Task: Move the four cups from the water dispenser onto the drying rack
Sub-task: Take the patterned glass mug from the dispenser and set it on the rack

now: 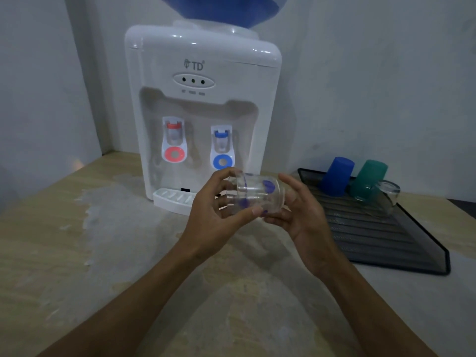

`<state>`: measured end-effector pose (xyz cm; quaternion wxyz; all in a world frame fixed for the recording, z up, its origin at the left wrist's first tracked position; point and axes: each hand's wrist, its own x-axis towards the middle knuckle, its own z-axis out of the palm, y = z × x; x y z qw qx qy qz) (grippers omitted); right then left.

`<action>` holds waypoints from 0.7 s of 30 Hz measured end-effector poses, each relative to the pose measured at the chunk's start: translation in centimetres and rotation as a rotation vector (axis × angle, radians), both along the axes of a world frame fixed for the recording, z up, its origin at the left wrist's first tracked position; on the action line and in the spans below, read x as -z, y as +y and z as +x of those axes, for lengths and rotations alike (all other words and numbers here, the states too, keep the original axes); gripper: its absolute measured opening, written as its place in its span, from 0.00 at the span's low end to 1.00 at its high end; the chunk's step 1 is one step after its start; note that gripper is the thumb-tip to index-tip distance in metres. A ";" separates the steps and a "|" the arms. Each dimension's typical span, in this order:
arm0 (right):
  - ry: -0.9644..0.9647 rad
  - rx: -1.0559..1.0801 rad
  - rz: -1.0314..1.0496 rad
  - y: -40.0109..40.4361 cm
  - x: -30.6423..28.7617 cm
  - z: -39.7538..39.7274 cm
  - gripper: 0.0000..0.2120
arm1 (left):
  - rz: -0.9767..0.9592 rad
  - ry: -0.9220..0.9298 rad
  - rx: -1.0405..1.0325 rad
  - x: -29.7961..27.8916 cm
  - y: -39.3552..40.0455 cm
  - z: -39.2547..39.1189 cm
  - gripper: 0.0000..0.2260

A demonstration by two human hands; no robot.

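A clear glass cup with blue marks (257,193) lies tilted on its side in the air in front of the white water dispenser (201,112). My left hand (216,215) grips its base end, and my right hand (301,217) holds it from below at the rim end. On the black mesh drying rack (386,243) to the right, a blue cup (336,176), a green cup (368,180) and a clear glass (386,198) stand upside down along the back edge.
The dispenser's white drip tray (172,199) sticks out at its base, just behind my left hand. A blue water bottle (219,9) sits on top. The wooden table (103,253) is worn and blotchy. Walls close in at the left and back.
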<state>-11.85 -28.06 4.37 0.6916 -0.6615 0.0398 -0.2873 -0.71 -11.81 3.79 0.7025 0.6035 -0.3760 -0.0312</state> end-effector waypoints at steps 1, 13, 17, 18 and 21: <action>0.006 -0.013 0.037 0.0 -0.2 -0.1 0.43 | -0.003 -0.017 0.001 0.1 -0.1 -0.1 0.33; -0.010 -0.100 0.079 -3.0 -0.3 -1.4 0.28 | 0.105 -0.192 0.090 2.6 -1.9 -0.9 0.45; -0.058 0.059 0.056 -5.9 -0.9 -2.5 0.26 | 0.274 -0.143 0.127 3.9 -2.5 -0.7 0.56; -0.069 0.107 0.028 -6.6 -1.1 -2.8 0.25 | 0.296 -0.144 0.131 4.1 -2.6 -0.5 0.55; -0.076 0.266 -0.037 -8.3 -1.6 -3.9 0.26 | 0.344 -0.131 0.151 4.6 -2.7 0.0 0.51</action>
